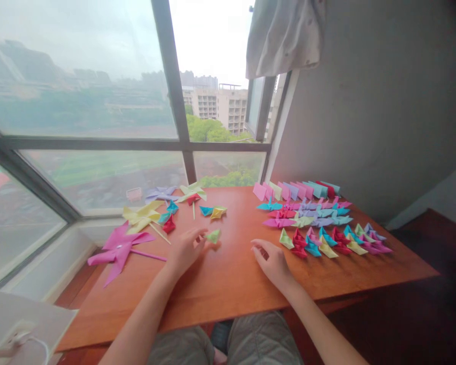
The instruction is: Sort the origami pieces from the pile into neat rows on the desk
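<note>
A small light green folded paper boat (213, 236) is at the fingertips of my left hand (186, 249), which pinches its left side. A faint shadow lies under it on the wooden table (216, 289). To the right, my right hand (272, 261) rests over the table with loosely curled fingers, thumb and index apart, and nothing visible in it. Beyond my left hand are a yellow paper boat (218, 213) and a blue one (205, 210). Red (169, 224) and blue (172, 207) folded pieces lie farther left.
Paper pinwheels, one pink (118, 247) and one yellow (141, 217), lie on the left. At right stand rows of paper boats (329, 246), paper cranes (306, 215) and folded cards (294, 191). A window frame (137, 144) borders the far side.
</note>
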Available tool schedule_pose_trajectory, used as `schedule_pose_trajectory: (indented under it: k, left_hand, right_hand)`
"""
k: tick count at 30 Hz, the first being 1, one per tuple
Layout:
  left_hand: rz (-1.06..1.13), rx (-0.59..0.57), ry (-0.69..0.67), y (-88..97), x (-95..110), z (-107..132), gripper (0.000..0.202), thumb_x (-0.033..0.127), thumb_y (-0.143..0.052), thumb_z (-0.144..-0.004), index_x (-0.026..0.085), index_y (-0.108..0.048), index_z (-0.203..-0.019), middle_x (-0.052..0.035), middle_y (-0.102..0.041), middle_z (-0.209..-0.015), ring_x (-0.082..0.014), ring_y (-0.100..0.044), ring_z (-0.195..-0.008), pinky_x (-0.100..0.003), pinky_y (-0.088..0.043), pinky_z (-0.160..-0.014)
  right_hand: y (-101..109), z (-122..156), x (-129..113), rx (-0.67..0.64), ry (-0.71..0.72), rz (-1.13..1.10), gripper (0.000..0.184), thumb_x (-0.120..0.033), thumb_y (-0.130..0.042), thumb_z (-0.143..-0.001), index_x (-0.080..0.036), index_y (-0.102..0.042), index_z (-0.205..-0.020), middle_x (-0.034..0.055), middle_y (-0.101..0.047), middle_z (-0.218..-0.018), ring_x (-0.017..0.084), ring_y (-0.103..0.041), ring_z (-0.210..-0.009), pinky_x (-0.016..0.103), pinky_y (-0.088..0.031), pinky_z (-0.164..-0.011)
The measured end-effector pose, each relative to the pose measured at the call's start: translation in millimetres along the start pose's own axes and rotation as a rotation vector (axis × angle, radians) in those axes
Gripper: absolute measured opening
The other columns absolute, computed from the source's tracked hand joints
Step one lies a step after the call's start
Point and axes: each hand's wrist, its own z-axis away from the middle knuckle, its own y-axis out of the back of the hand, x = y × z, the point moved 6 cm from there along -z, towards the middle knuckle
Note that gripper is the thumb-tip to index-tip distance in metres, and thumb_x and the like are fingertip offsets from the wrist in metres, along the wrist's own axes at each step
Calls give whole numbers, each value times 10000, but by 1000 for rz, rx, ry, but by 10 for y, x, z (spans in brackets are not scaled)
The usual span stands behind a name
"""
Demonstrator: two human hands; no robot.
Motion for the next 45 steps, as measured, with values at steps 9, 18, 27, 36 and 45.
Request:
schedule_pose_trajectory:
  k: [9,18,27,36,45]
  left_hand:
    - [251,-234,-185,-311,478,108,130,142,-576,-843,187,-696,-856,3,-683,-738,-94,-570,-597,-175,-446,-578]
    - [247,-263,-178,-327,509,165,232,120,-525,-850,181,-679,-1012,-23,-697,-823,-111,-578,-613,-201,-459,-601]
    - [127,-228,-167,-246,386,144,217,172,-489,-904,207,-668,-1024,-44,-693,-895,-155,-627,-725,-240,-463,-675]
    - [92,-234,-173,-244,406,145,202,199,-502,-913,213,-675,-1017,-43,-710,-923,-152,-649,-718,-225,-477,-656]
    - [94,-223,-169,-240,400,148,209,215,-507,-912,211,-688,-1015,-50,-720,-924,-152,-646,-706,-238,-490,-662]
  right_hand:
    - [-81,103,-258,-129,149,97,279,-259,-588,-889,-223,-626,-1163,14,-712,-907,119,-604,-642,241,-492,-657]
    - [-115,245,-450,-119,333,205,141,-199,-526,-929,-210,-635,-841,8,-641,-745,130,-601,-701,232,-440,-681]
    - [697,607,-73,155,318,477,118,-182,-522,-944,-190,-638,-929,47,-676,-832,159,-648,-780,267,-475,-775]
    - [1101,781,120,243,270,690,127,-216,-530,-945,-187,-652,-930,53,-693,-836,166,-659,-765,274,-466,-775]
    - [1043,818,223,249,218,719,180,-257,-495,-960,-201,-664,-931,48,-693,-810,160,-662,-730,268,-461,-745]
